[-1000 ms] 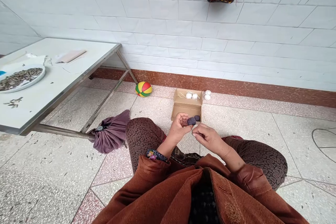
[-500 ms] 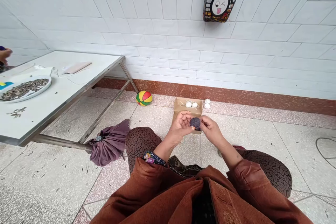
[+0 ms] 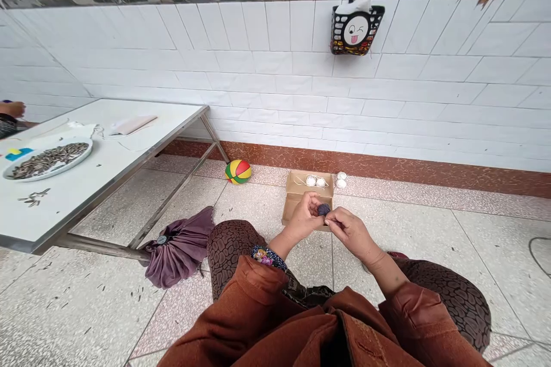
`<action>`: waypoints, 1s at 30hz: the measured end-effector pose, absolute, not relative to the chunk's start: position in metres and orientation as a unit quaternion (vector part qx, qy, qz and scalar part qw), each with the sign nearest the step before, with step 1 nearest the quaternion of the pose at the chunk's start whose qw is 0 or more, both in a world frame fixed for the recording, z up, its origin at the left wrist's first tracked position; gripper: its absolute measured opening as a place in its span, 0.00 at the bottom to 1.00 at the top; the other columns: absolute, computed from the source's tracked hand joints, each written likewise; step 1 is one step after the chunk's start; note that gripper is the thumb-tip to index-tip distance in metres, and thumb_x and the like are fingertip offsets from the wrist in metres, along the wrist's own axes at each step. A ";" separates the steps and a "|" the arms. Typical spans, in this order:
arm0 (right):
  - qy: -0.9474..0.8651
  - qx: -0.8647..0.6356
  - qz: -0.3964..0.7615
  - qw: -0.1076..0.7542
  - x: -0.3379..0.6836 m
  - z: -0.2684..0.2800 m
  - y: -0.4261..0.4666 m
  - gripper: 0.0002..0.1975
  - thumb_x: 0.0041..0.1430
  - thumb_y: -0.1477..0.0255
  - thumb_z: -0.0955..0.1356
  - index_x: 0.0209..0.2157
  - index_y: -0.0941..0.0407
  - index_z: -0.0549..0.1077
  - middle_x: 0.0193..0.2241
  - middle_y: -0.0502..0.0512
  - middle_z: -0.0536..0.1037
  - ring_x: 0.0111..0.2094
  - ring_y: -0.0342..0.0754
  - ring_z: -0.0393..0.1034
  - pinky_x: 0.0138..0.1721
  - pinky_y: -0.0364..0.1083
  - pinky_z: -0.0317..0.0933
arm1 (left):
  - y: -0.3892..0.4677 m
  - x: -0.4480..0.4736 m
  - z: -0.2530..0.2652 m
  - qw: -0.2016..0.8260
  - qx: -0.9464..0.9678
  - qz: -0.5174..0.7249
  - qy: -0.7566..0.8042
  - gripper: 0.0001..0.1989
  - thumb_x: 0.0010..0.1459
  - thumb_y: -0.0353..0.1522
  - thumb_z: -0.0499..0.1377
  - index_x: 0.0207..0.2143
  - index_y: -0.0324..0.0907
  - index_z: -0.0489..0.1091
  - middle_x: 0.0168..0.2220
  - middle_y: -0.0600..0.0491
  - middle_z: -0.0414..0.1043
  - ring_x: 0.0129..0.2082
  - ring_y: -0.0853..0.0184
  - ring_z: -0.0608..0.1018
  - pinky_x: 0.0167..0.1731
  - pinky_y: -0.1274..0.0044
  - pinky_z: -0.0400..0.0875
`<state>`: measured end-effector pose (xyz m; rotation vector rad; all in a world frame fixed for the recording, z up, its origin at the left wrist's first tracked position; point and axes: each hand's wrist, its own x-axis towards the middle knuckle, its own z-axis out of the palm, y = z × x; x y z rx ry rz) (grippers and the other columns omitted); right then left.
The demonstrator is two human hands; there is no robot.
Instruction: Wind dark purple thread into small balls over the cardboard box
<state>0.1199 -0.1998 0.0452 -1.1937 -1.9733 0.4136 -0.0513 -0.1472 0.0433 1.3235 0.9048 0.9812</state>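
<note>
A small dark grey-purple ball of yarn (image 3: 323, 210) rests in the curled fingers of my left hand (image 3: 305, 215), above the box. My right hand (image 3: 352, 234) is closed, thumb and fingertips pinching at the lower right edge of the ball; any loose strand there is too fine to make out. Beneath and behind my hands, an open cardboard box (image 3: 291, 206) sits on the floor. Two white yarn balls (image 3: 315, 182) with loose strands lie on its raised lid. Two more white balls (image 3: 341, 180) are on the floor just right of it.
At left stands a white table (image 3: 167, 120) with a plate of seeds (image 3: 51, 160) and a folded pale cloth (image 3: 133, 125). A person's hand (image 3: 12, 109) shows at its far side. A colourful ball (image 3: 238, 172) and a purple cloth bundle (image 3: 183, 252) lie on the floor. A black basket (image 3: 357, 28) hangs on the wall.
The view has tilted up, showing more of the window bars. My right fingertips have shifted from the ball's right side to its lower edge. The yarn ball stays in my left hand.
</note>
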 end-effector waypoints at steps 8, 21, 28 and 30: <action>-0.773 -0.462 0.174 0.397 0.127 0.054 -0.194 0.08 0.69 0.68 0.66 0.35 0.53 0.75 0.31 0.54 0.77 0.34 0.50 0.73 0.37 0.47 0.67 | -0.165 -0.050 0.039 0.587 0.598 0.401 0.370 0.33 0.42 0.23 0.69 0.50 0.44 0.62 0.36 0.58 0.67 0.34 0.71 0.72 0.38 0.74 0.67; -0.743 -0.493 0.224 0.394 0.116 0.025 -0.204 0.10 0.69 0.67 0.63 0.33 0.53 0.72 0.30 0.53 0.75 0.33 0.50 0.72 0.36 0.47 0.67 | -0.171 -0.056 0.045 0.682 0.436 0.484 0.332 0.29 0.45 0.29 0.69 0.50 0.45 0.64 0.40 0.54 0.71 0.39 0.68 0.75 0.45 0.72 0.68; -0.791 -0.409 0.262 0.373 0.107 0.064 -0.221 0.08 0.70 0.69 0.64 0.36 0.52 0.73 0.31 0.53 0.75 0.33 0.49 0.72 0.36 0.46 0.66 | -0.170 -0.063 0.037 0.639 0.463 0.486 0.376 0.29 0.44 0.28 0.69 0.49 0.45 0.64 0.38 0.56 0.69 0.37 0.70 0.74 0.44 0.73 0.66; -0.779 -0.414 0.264 0.390 0.110 0.076 -0.215 0.08 0.70 0.68 0.65 0.37 0.52 0.75 0.32 0.53 0.76 0.34 0.49 0.72 0.37 0.47 0.66 | -0.173 -0.062 0.037 0.649 0.469 0.473 0.367 0.30 0.43 0.28 0.70 0.49 0.45 0.63 0.38 0.56 0.69 0.37 0.70 0.73 0.43 0.74 0.66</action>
